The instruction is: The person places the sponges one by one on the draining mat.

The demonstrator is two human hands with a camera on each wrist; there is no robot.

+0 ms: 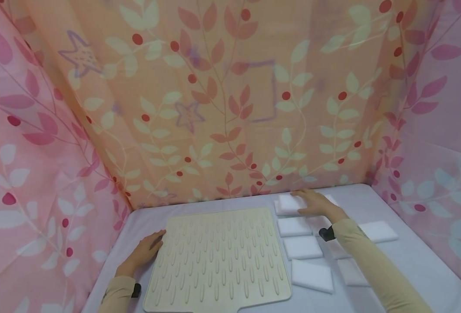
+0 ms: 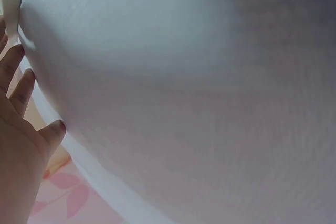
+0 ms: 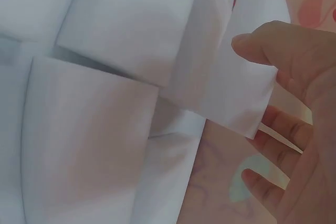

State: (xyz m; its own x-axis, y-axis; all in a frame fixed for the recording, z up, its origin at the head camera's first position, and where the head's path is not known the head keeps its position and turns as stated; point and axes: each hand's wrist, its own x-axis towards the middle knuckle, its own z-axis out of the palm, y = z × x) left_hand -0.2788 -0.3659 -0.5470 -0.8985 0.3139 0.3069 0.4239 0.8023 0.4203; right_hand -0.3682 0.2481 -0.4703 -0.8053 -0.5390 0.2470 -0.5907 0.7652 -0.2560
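Observation:
A beige mat [image 1: 218,256] with rows of raised ribs lies flat on the white-covered table. At its left edge rests my left hand [image 1: 146,250], fingers extended and fingertips right at the rim. My right hand [image 1: 316,204] is at the back right, holding a white sponge pad [image 1: 289,203] by its right end, over another white pad. In the right wrist view the thumb lies over this sponge pad [image 3: 241,77] while the other fingers go behind its edge. The left wrist view shows the spread fingers [image 2: 23,93] along the cloth's edge.
More white sponge pads [image 1: 302,248] lie in a column along the mat's right side. Others sit further right, partly behind the right forearm, including one pad [image 1: 379,231] near the right side. Floral curtains [image 1: 222,108] enclose the table at the back and both sides.

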